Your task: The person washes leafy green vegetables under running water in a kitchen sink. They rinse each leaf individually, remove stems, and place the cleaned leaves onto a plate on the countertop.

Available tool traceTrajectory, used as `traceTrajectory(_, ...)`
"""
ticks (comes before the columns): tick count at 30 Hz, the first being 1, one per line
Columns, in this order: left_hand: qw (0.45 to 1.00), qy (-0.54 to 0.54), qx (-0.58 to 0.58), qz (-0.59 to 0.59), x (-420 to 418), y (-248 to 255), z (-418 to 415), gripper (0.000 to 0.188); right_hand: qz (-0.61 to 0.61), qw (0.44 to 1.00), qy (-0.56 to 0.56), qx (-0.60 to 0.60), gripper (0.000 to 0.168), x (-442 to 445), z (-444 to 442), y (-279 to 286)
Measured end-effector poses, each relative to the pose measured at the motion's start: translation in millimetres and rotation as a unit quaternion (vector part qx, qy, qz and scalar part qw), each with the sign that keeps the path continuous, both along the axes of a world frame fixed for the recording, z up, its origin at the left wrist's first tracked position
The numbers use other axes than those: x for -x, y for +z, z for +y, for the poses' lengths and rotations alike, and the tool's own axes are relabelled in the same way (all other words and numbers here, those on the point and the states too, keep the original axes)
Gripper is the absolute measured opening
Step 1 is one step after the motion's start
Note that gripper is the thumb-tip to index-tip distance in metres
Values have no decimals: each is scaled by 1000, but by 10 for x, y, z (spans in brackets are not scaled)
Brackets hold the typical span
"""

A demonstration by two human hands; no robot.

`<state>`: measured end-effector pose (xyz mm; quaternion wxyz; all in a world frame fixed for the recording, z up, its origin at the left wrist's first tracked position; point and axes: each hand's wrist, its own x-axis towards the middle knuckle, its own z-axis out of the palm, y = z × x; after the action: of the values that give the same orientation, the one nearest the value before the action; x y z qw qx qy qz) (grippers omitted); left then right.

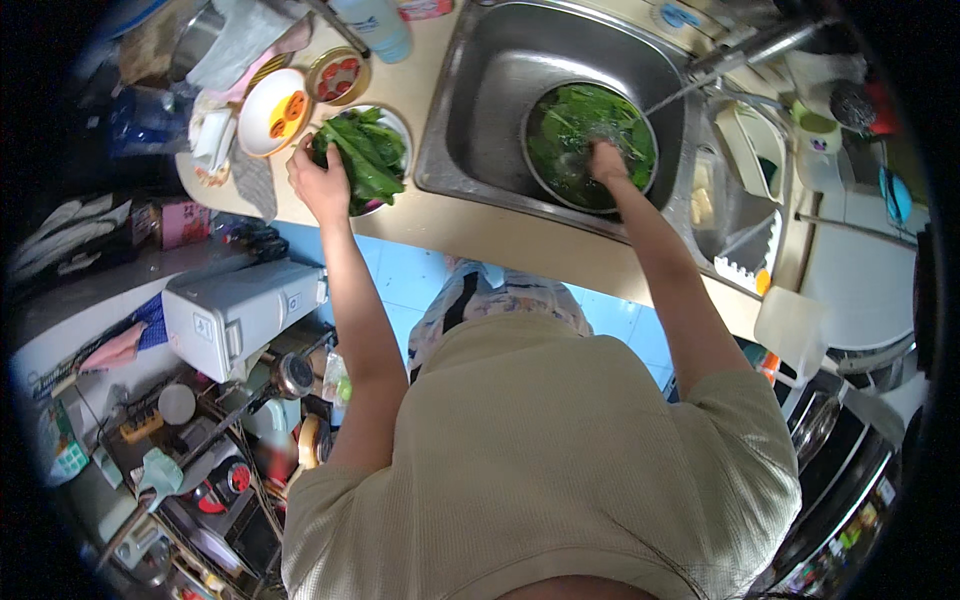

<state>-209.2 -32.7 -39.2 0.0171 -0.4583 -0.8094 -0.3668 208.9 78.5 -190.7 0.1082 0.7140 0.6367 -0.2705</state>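
Note:
My left hand (321, 176) rests against green leafy vegetables (367, 154) heaped on a white plate (406, 139) on the counter, left of the sink. Its fingers are spread along the leaves; whether it grips any cannot be told. On the right, my right hand (607, 161) dips into a round metal basin (527, 154) standing in the stainless steel sink (480, 112). The basin holds water and more green leaves (574, 105), and a thin stream of water (671, 97) runs into it from the faucet (780, 45). The fingers of my right hand are hidden under the water.
Left of the plate stand a white bowl (255, 112) with orange slices and a round container (362, 82) of red pieces. A blue bottle (386, 37) is behind them. Right of the basin lie a clear tray (703, 206) and a white rack (750, 259). The counter's front edge (517, 229) runs before me.

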Motion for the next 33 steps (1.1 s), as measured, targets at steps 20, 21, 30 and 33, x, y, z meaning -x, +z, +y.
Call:
traceTrajectory(20, 993, 9, -115, -25, -411, 505, -24, 36, 494, 839, -175, -147, 30, -718, 75, 487)
traceTrajectory(21, 986, -56, -139, -78, -551, 594, 64, 30, 510, 828, -177, -152, 29, -705, 44, 527)
traceTrajectory(30, 829, -508, -158, 171, -2710, 356, 984, 24, 383, 896, 52, -219, 21, -545, -106, 1327)
traceTrajectory(33, 778, -595, -26, 201, -2919, 203, 1211, 21, 353, 902, 97, -230, 20, -541, -127, 1623)
